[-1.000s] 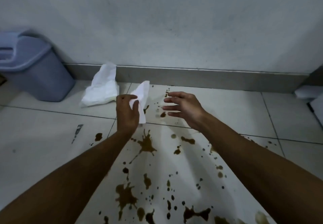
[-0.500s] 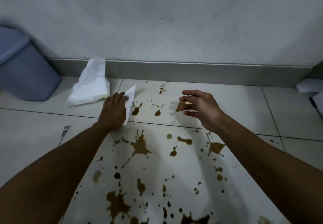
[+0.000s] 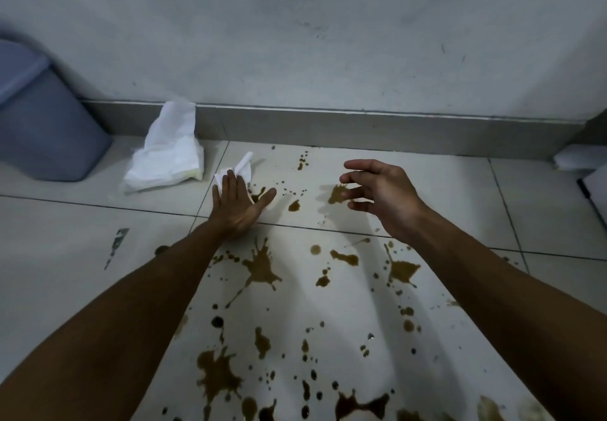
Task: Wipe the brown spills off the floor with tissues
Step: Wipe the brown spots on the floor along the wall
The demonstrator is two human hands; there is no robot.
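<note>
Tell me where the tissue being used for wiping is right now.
In the head view, left of centre, the tissue lies flat on the floor under the left hand, just right of the tissue pack by the skirting.

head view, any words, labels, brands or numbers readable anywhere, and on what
None: no text can be read in this view.
Blue bin: no label or brand shows on its visible side.
Tissue pack by the skirting: plain white, no print legible.
Tissue under the left hand: blank.
White objects at the right edge: no lettering can be made out.
</note>
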